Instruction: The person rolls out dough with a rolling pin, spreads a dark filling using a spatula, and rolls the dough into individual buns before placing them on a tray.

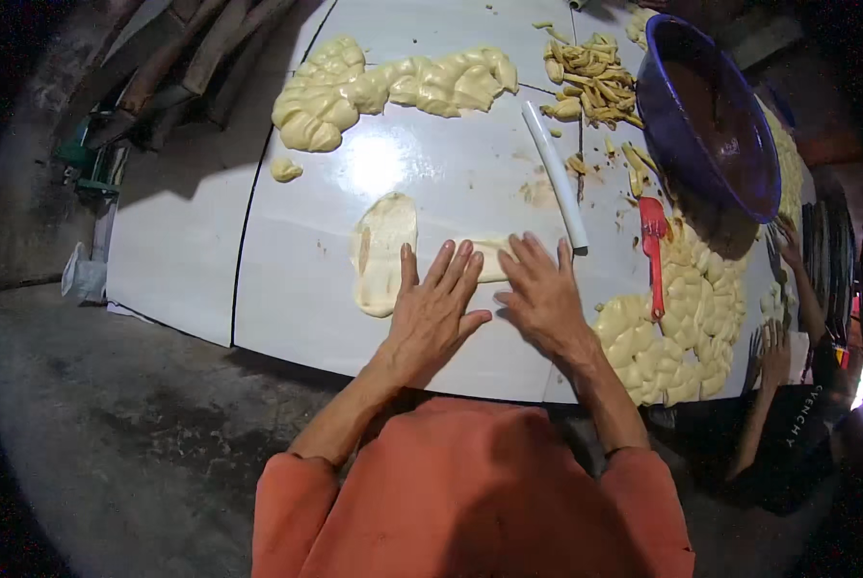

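My left hand point(433, 299) lies with fingers outstretched on the white table, beside a flat oval sheet of dough point(386, 250). A brownish patch of filling shows along the left side of that sheet. My right hand point(545, 294) is spread too, its fingertips on the right end of a narrow strip of dough point(487, 258) that runs between both hands. How much of the strip lies beneath the hands is hidden. Just beyond my right fingers rests a white rolling pin point(554, 173), set at a slant and touched by neither hand.
Dough lumps point(412, 85) spread across the far left, with one small piece point(285, 170) apart. Yellowish strips point(593, 79) lie near a purple basin point(655, 106) of brown filling. A red spatula point(653, 255) rests by more dough pieces point(687, 328). Another person's hands point(776, 352) are at the right.
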Demonstrator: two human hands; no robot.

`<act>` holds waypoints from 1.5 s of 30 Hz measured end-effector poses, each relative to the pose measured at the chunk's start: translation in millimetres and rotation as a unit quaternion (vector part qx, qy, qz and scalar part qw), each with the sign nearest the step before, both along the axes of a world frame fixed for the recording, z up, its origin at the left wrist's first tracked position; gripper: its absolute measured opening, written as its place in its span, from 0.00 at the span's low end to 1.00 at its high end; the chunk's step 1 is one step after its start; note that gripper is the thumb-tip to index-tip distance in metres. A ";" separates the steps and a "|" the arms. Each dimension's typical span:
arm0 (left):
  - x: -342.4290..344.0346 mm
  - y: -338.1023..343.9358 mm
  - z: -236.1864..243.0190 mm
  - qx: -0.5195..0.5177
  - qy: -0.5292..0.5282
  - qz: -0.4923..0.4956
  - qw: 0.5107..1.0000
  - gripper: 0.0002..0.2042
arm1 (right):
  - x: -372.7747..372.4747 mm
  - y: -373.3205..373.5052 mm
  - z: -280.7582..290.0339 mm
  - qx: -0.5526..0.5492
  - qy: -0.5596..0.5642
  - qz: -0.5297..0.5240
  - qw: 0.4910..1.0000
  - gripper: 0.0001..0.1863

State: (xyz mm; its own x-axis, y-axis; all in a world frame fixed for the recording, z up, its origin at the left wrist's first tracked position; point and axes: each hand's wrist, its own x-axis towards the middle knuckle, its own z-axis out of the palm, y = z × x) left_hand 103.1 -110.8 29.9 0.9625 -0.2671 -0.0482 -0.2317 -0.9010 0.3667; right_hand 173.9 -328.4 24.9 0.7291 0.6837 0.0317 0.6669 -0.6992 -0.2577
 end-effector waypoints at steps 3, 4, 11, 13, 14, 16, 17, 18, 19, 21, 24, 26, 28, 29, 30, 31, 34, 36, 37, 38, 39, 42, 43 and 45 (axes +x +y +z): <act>-5.0 -10.5 -1.4 0.025 -0.006 0.021 0.999 0.35 | 35.7 3.0 12.3 0.178 -0.133 -0.118 0.968 0.30; -9.1 -14.6 -4.6 0.025 -0.024 0.034 0.999 0.35 | 53.2 5.5 9.1 0.136 -0.164 -0.168 0.963 0.29; -22.5 -7.2 -5.2 0.010 -0.059 0.106 0.993 0.40 | 77.9 -6.3 3.1 0.075 -0.060 -0.203 0.974 0.22; -22.7 -3.4 -4.2 -0.008 -0.147 0.138 0.979 0.44 | 54.7 -12.2 19.3 0.134 -0.055 -0.154 0.977 0.21; -21.1 0.6 -7.6 -0.001 -0.180 0.142 0.973 0.44 | 43.2 -12.1 26.5 0.132 -0.041 -0.086 0.987 0.21; -16.9 1.4 -10.4 0.014 -0.173 0.166 0.971 0.39 | 27.4 -10.1 22.3 0.100 0.027 -0.005 0.995 0.23; -13.3 1.9 -17.6 0.059 -0.159 0.171 0.971 0.37 | 22.0 -5.2 13.2 0.072 0.027 0.000 0.997 0.25; -6.1 0.4 -20.1 0.055 -0.156 0.169 0.972 0.37 | 20.1 -2.2 7.2 0.038 0.027 0.001 0.999 0.26; 1.5 0.1 -21.1 0.040 -0.120 0.177 0.976 0.36 | 23.5 2.0 5.4 0.035 0.030 -0.001 0.999 0.26; 24.8 -2.3 -12.1 -0.005 -0.084 0.189 0.978 0.32 | 36.4 9.3 0.6 0.020 0.003 -0.081 0.997 0.29; 61.7 9.2 -12.0 0.014 -0.103 0.186 0.977 0.30 | 67.1 29.5 -9.3 -0.022 -0.061 -0.130 0.989 0.29; 95.5 18.5 -22.6 0.023 -0.119 0.203 0.972 0.26 | 94.5 46.6 -15.1 -0.052 -0.090 -0.144 0.984 0.28; 132.7 26.3 -18.1 0.010 -0.116 0.206 0.972 0.26 | 123.6 58.5 -20.1 -0.018 -0.146 -0.188 0.971 0.28; 149.5 31.7 -22.4 0.012 -0.147 0.207 0.967 0.26 | 137.7 62.7 -16.8 -0.023 -0.144 -0.190 0.971 0.28; 163.9 38.7 -27.8 0.014 -0.179 0.210 0.961 0.27 | 151.1 68.2 -12.5 -0.041 -0.201 -0.152 0.967 0.28; 176.6 44.4 -30.1 0.038 -0.196 0.204 0.958 0.28 | 158.3 71.1 -7.8 -0.056 -0.259 -0.114 0.957 0.29; 188.6 51.1 -32.9 0.036 -0.199 0.183 0.962 0.30 | 166.2 60.5 6.2 0.177 -0.002 -0.030 0.984 0.29; 180.1 50.1 -32.4 0.114 -0.153 0.154 0.969 0.33 | 141.7 50.3 16.5 0.154 -0.008 0.001 0.988 0.25; 172.1 48.3 -30.1 0.050 -0.129 0.137 0.981 0.32 | 132.0 38.7 11.3 0.113 0.045 0.005 0.993 0.24; 164.1 46.4 -27.9 -0.014 -0.105 0.119 0.987 0.32 | 122.8 28.6 9.6 0.072 0.098 0.009 0.993 0.23; 156.4 49.1 -25.1 -0.038 -0.095 0.088 0.991 0.34 | 114.7 23.0 13.1 0.103 0.067 0.029 0.992 0.22; 127.1 42.0 0.6 -0.069 -0.119 0.042 0.990 0.36 | 91.5 11.5 25.6 0.092 0.079 0.039 0.992 0.24; 118.0 37.5 0.7 -0.066 -0.119 0.041 0.990 0.36 | 86.8 10.5 24.0 0.093 0.035 0.055 0.993 0.26; 101.0 25.4 -6.5 -0.013 -0.118 0.053 0.992 0.34 | 76.7 10.8 17.3 0.035 0.018 0.046 0.998 0.32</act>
State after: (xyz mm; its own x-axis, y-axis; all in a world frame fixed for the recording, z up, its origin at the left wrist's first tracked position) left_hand 204.1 -85.4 23.4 0.9688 -0.1624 0.1870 -0.2186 -0.9156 0.3374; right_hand 250.6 -317.6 42.2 0.6652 0.7445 0.0569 0.7169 -0.6154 -0.3277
